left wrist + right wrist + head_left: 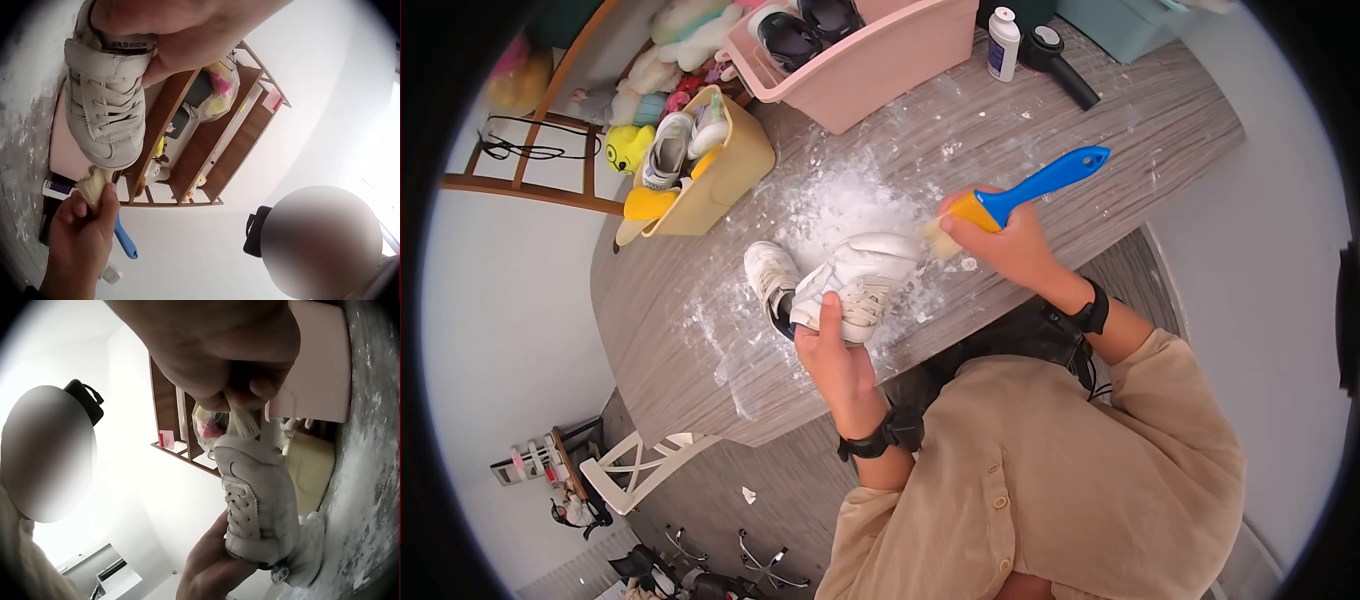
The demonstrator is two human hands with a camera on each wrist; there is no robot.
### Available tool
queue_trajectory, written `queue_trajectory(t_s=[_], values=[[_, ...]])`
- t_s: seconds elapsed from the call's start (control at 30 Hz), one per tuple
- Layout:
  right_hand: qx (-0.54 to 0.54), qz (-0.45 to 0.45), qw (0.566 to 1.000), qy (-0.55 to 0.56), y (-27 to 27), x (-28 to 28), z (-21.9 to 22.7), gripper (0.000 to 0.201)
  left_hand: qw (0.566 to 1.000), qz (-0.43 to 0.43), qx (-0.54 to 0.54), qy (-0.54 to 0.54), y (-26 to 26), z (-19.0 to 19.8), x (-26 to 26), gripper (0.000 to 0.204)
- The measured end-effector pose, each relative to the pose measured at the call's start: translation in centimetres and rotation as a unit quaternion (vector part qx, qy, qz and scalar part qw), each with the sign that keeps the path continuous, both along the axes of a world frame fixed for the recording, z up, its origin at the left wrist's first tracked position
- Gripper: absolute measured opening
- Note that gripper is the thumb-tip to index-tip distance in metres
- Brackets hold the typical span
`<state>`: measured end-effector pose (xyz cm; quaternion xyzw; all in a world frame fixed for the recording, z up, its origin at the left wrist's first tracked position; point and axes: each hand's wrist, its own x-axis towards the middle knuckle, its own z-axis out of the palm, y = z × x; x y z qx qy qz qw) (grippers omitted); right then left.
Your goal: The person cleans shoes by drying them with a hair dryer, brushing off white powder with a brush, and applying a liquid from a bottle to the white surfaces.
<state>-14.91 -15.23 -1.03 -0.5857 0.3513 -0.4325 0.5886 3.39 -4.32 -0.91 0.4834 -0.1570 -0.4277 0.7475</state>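
My left hand point(837, 360) grips a white lace-up sneaker point(875, 265) at its heel end, thumb on the outside and the other fingers partly hidden. The toe points toward my right hand point(1020, 248), which holds a flat brush point(1050, 182) with a blue handle and yellow middle near its bristles. In the left wrist view the pale bristles point(94, 185) come right up to the toe. The right wrist view also has the bristles point(242, 424) at the toe's edge. A second white sneaker point(770, 272) stands on the table just left of the held one.
White powder point(840, 200) is scattered over the wood-grain table point(670, 350). At the back stand a yellow bin point(735, 180) and a pink bin point(870, 75), both with shoes. A white bottle point(1003, 45) and a black-handled brush point(1065, 70) sit at the back right, near a teal bin point(1125, 30).
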Motion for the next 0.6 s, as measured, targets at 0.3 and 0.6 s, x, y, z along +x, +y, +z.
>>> queue_trajectory(t_s=[0.3, 0.6], values=[[0.027, 0.03, 0.995, -0.095, 1.1, 1.3, 3.9, 0.014, 0.988, -0.022, -0.025, 0.151, -0.3, 0.1, -0.9, 0.037], [0.105, 0.013, 0.986, -0.125, 1.5, 0.9, 5.6, 0.014, 0.968, -0.029, -0.062, 0.241, -0.5, 1.6, -1.6, 0.044]])
